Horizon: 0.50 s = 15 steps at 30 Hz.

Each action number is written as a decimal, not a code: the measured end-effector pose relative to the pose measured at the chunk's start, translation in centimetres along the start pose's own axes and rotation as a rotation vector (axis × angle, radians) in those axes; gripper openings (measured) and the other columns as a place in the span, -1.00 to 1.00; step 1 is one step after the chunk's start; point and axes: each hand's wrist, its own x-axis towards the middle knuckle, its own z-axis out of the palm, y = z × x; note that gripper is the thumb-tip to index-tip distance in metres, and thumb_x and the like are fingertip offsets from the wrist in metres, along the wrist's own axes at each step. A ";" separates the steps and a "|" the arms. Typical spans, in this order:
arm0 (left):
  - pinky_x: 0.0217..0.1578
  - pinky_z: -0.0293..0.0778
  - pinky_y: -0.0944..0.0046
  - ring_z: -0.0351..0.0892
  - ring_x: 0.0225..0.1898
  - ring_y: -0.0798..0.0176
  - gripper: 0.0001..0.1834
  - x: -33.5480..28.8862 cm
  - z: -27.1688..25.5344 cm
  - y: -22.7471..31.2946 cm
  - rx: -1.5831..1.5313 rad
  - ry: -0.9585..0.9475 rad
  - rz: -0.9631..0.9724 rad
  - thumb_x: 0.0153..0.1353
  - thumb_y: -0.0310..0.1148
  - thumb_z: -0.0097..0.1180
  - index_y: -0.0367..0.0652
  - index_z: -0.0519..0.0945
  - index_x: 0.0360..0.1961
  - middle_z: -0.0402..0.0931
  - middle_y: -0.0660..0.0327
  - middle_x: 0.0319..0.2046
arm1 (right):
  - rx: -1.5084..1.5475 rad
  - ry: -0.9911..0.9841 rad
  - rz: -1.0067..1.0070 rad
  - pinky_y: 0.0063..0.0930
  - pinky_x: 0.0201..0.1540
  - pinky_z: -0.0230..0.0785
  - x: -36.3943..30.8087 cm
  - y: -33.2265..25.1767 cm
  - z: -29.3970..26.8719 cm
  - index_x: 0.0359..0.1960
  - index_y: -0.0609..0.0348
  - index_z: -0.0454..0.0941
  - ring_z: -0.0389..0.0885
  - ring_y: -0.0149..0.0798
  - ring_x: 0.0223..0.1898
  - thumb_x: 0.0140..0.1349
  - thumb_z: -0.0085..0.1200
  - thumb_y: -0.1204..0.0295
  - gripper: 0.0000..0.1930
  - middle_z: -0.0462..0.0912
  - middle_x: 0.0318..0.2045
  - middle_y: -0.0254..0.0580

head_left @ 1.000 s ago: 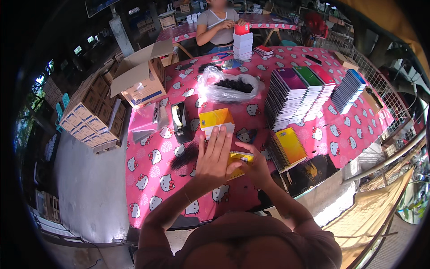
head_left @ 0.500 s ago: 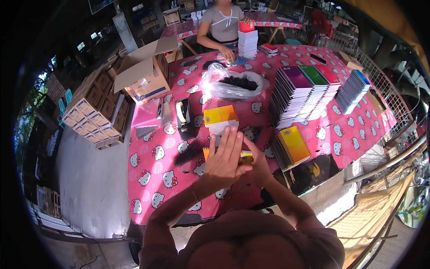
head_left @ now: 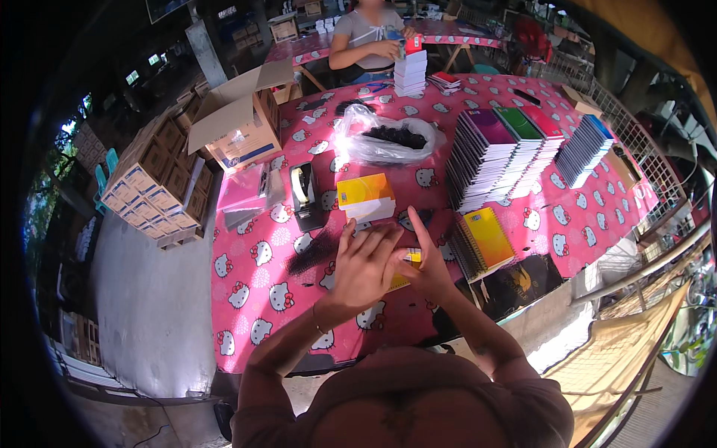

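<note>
Close in front of me, both hands are around a small yellow notebook (head_left: 399, 283), mostly hidden beneath them. My left hand (head_left: 364, 263) curves over its top, fingers bent and together. At the notebook's right side, my right hand (head_left: 426, 267) grips it, one finger pointing up and away. Just beyond my fingertips lies a stack of small yellow-covered notebooks (head_left: 365, 193) with white page edges. Right of my hands sits a pile of yellow spiral notebooks (head_left: 487, 240). Dark loose wire-like coils (head_left: 314, 252) lie left of my left hand.
A black tape dispenser (head_left: 305, 196), a clear plastic bag (head_left: 388, 138) of black coils and an open carton (head_left: 243, 123) stand farther off. Tall notebook stacks (head_left: 489, 160) fill the right. Across the table a person (head_left: 370, 41) handles something beside a white stack (head_left: 410, 75).
My left hand has gone from flat, outstretched fingers to bent ones. A finger of my right hand now points up. The person across has raised a hand from the table with an item.
</note>
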 end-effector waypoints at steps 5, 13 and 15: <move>0.01 0.41 -0.01 0.57 -0.14 0.03 -0.73 -0.1 0.7 0.2 -0.196 -0.009 0.017 0.26 -0.27 0.20 -0.20 0.63 -0.10 0.56 0.12 -0.19 | 0.023 -0.038 0.033 -0.21 0.22 0.35 -0.5 0.1 -0.6 0.54 0.01 -0.21 0.43 0.16 0.28 0.16 0.23 0.44 0.00 0.24 0.40 0.15; -0.24 0.33 0.11 0.44 -0.22 0.13 -0.70 -0.5 1.5 0.9 -0.149 0.150 0.178 0.17 -0.27 0.29 -0.15 0.64 -0.10 0.46 0.22 -0.23 | 0.201 -0.107 0.050 -0.33 0.21 0.35 -2.5 0.9 -1.7 0.48 0.12 0.02 0.52 -0.10 0.21 0.24 0.19 0.50 -0.19 0.30 0.36 0.04; -0.27 0.31 0.12 0.43 -0.23 0.13 -0.72 -0.6 1.8 1.1 -0.125 0.175 0.182 0.15 -0.30 0.31 -0.14 0.65 -0.13 0.45 0.22 -0.23 | 0.401 -0.083 0.069 -0.38 0.19 0.38 -3.3 1.0 -3.1 0.38 0.20 0.26 0.56 -0.26 0.14 0.27 0.16 0.57 -0.37 0.43 0.27 -0.04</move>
